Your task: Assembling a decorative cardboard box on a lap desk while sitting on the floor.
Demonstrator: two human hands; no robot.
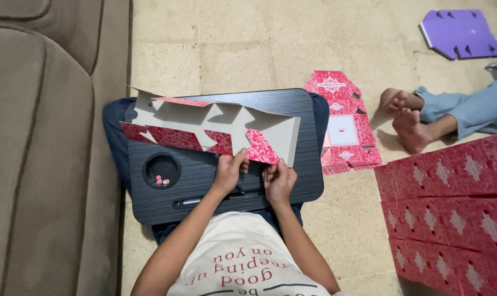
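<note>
Cardboard cutout (215, 123) on lap desk (303, 181), near edge between fingers (238, 160).

A black lap-desk surface (303, 181) carries an unfolded red-and-grey cardboard box blank (215, 129) across its far edge, tiny red bits in the round cup recess (162, 171) near its left edge, and a pen (191, 201) along its near-edge groove.

Both forearms reaching forward, left hand (229, 171) and right hand (278, 181) side by side, fingers curled, thumbs pinching
</note>
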